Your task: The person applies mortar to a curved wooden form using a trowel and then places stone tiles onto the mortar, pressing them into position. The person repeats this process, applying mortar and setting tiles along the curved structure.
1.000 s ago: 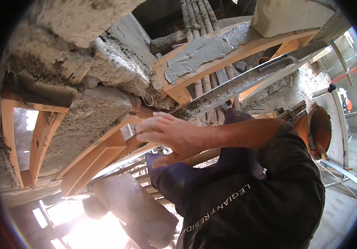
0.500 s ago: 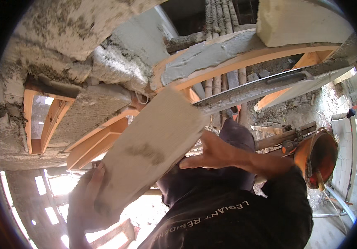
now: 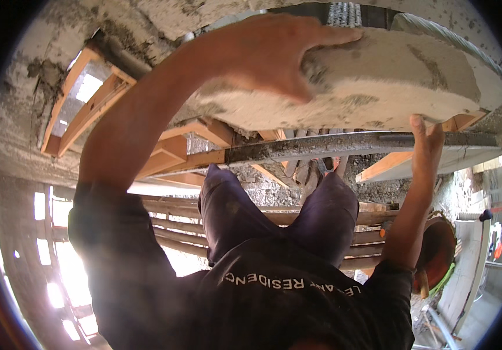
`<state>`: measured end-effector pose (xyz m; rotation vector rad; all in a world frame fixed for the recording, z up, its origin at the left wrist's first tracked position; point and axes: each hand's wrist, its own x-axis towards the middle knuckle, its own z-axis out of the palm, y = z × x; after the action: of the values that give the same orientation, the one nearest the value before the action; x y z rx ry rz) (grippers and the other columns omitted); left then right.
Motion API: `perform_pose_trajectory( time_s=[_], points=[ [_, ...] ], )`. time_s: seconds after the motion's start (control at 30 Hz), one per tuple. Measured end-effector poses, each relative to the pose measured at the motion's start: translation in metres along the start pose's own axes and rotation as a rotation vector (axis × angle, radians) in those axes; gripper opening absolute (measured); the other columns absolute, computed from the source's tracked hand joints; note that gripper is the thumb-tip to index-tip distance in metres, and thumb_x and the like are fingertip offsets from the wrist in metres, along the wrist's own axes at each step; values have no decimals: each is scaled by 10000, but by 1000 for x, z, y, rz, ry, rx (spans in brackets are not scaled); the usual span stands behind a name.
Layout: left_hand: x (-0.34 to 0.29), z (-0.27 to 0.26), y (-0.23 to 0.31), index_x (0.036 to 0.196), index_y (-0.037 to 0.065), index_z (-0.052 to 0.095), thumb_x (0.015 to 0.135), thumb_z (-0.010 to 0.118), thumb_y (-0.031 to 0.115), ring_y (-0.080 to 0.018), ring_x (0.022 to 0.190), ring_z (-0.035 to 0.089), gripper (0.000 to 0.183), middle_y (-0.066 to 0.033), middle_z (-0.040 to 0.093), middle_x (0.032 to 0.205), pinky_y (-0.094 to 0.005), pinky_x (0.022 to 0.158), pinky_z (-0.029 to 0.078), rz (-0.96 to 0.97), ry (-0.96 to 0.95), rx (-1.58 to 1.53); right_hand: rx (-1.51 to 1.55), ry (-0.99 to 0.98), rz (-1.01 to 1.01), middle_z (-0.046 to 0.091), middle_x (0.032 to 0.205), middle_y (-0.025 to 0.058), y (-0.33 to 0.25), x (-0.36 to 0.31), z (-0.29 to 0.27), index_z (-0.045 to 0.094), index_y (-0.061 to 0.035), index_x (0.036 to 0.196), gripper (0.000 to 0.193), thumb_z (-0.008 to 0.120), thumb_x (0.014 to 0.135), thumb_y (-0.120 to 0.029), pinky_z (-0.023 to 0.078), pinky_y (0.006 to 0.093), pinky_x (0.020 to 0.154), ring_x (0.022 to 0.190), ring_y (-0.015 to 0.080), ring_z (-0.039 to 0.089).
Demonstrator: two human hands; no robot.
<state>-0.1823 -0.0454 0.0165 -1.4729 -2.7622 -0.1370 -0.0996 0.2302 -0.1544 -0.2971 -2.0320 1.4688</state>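
A pale, rough concrete block [image 3: 373, 79] lies lengthwise in front of me, above the timber formwork. My left hand [image 3: 283, 55] reaches over to its left part, thumb and index finger spread apart against the block. My right hand [image 3: 427, 131] grips the block's lower near edge toward the right end, with its thumb on the near face and the other fingers partly hidden. The block covers most of the curved timber below it; a timber end [image 3: 466, 119] shows at the right. Contact beneath the block is hidden.
A grey metal-like beam [image 3: 321, 143] crosses below the block. Timber frames [image 3: 87, 99] sit in the rough wall at left. Wooden poles [image 3: 181, 224] run behind my legs. At right stand a round orange-rimmed bucket [image 3: 437, 248] and a pale panel [image 3: 461, 268].
The block has moved from a slant before my body up and forward over the formwork, hiding the wet mortar. My left hand has swung up over it; my right hand has shifted right.
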Motion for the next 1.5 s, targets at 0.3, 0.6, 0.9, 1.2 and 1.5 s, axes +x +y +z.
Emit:
perform_pose_trajectory(
  time_s=[0.3,0.6,0.9,1.2,1.5],
  points=[
    [9,10,-31,1442,296,271,633,792,201,-277,1142,532,967,-161,471,1325,-414,1014,429,-39,-28,-16,16,-69,49,574,1157,173,8,7,34,549,3,1169,658,699,752,-483,399,379,937,1062,274,548],
    [10,-8,-40,1442,287,278,643,791,158,-274,1253,430,958,-135,428,1378,-378,1075,343,-261,-193,-126,446,-166,-5,661,969,161,0,21,68,549,33,1123,585,759,745,-360,502,347,816,907,238,638],
    [23,0,-41,1430,177,315,614,790,94,-254,1271,418,948,-121,420,1397,-368,1066,346,-289,-204,-174,366,-158,52,569,1114,236,18,25,60,536,18,1184,719,787,678,-427,433,398,917,1075,310,547],
    [0,16,-64,1385,15,331,586,813,176,-335,1223,462,947,-204,444,1344,-401,994,394,-97,-63,1,295,-140,41,477,1177,257,24,18,72,419,77,1250,914,762,665,-536,388,454,952,1155,378,451],
    [8,27,-43,1335,42,415,572,839,173,-341,1138,523,883,-192,511,1266,-413,942,435,-195,46,-5,288,-109,0,465,1215,259,33,21,69,396,43,1288,906,783,662,-486,380,442,972,1156,380,458]
  ],
)
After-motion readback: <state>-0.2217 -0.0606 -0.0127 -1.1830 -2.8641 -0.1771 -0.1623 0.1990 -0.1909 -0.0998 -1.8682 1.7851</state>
